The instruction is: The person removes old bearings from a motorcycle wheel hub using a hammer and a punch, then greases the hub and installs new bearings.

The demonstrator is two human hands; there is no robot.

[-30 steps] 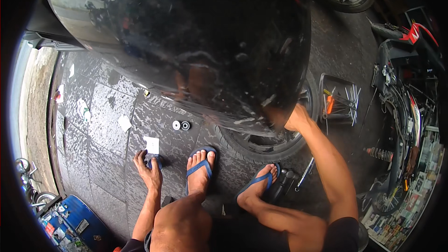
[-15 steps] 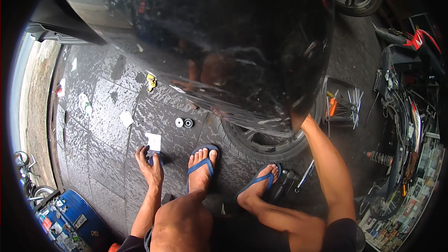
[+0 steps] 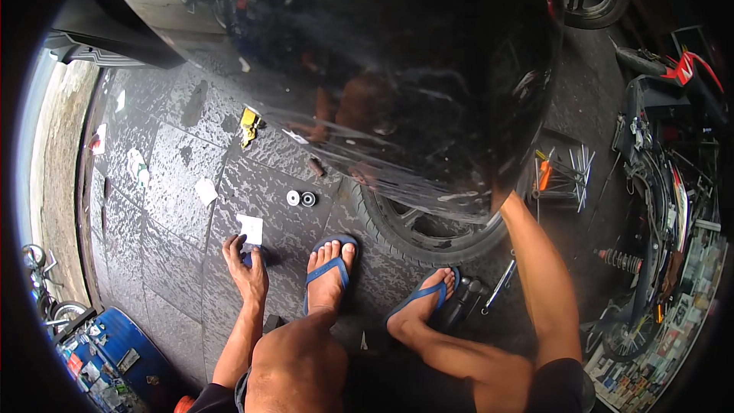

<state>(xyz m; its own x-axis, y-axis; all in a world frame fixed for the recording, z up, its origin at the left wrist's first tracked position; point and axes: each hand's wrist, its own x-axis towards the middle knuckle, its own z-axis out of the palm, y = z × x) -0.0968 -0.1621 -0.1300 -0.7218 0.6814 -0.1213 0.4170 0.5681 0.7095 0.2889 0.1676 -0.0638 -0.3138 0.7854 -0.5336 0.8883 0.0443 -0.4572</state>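
Grips small blue object (image 3: 248,259) in left hand (image 3: 248,279), lower left, below white paper (image 3: 251,228); cannot tell state of hidden right hand.

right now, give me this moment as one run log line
left hand: fingers at small blue object; right hand: hidden behind black panel; wheel: partly covered by panel; two small round parts: on floor

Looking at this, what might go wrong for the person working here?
A few things, as a guess. The right forearm reaches behind the shiny black panel near the wheel, hiding the right hand, so its fingers might get scraped or pinched unseen. Two small round parts lie loose on the floor near the left foot and could be kicked away. Open flip-flops leave toes exposed if something drops.
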